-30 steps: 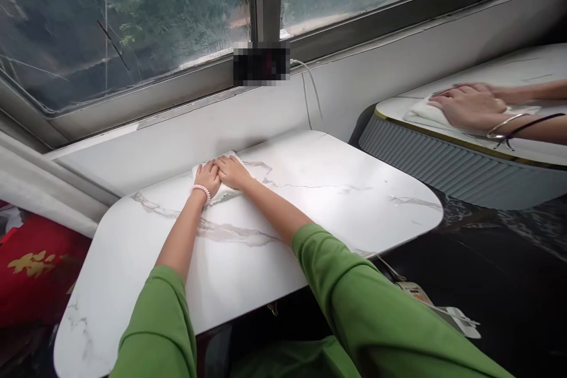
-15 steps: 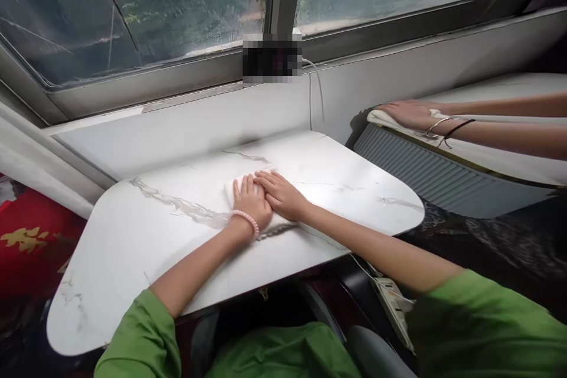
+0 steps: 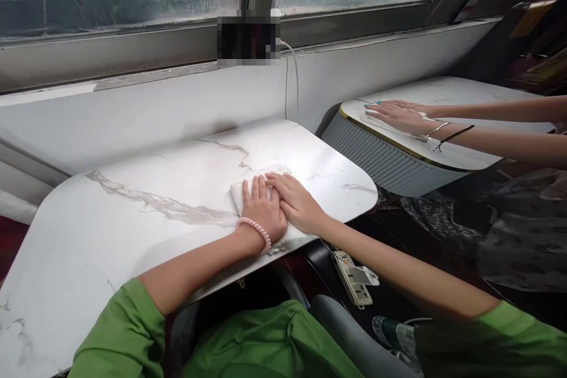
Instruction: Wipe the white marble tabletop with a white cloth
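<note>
Cloth point(image 3: 237, 194) on table point(image 3: 110, 233); left hand point(image 3: 266, 210), right hand point(image 3: 299, 203) touching, palms down atop cloth, fingers outstretched, unclenched.

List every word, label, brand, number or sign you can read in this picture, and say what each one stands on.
No text can be read.
Power strip: any markings are too small to read.
Dark object by the window frame: pixelated, nothing legible.
White cloth and marbled tabletop: no lettering shows.

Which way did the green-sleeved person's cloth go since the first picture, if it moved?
Yes: judged against the table, the cloth has moved right and away from the wall.
</note>
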A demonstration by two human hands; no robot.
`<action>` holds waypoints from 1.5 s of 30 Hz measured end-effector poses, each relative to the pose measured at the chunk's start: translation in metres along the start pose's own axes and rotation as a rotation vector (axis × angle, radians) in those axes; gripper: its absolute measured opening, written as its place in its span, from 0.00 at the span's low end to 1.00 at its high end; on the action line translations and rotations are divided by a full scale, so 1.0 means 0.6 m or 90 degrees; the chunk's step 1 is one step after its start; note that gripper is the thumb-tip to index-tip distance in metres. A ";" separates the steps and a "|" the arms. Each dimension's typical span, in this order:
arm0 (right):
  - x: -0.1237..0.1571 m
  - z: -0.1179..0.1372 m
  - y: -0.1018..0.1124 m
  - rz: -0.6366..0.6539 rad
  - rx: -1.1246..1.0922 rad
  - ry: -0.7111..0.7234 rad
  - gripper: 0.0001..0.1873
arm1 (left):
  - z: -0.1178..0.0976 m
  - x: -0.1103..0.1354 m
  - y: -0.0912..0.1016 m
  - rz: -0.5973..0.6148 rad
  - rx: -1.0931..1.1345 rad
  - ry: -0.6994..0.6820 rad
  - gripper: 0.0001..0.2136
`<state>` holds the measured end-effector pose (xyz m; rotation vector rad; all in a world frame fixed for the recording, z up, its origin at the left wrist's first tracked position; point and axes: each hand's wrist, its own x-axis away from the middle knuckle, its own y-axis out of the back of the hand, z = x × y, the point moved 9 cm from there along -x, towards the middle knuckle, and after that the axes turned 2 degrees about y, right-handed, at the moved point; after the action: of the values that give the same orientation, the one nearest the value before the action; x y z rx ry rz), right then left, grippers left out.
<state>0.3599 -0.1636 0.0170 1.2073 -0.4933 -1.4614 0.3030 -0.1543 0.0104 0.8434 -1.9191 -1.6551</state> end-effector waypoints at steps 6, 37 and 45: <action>-0.064 -0.057 -0.008 0.017 0.000 -0.007 0.26 | 0.029 -0.074 -0.001 -0.045 0.026 0.022 0.27; -0.283 -0.245 -0.016 -0.037 -0.003 -0.061 0.24 | 0.132 -0.351 0.010 -0.080 -0.043 0.059 0.23; -0.204 -0.211 0.016 -0.019 0.021 -0.037 0.23 | 0.071 -0.289 0.002 -0.056 -0.025 0.057 0.25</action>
<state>0.4565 -0.0163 0.0244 1.2052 -0.5422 -1.5216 0.3952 -0.0011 0.0122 0.9815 -1.8066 -1.6704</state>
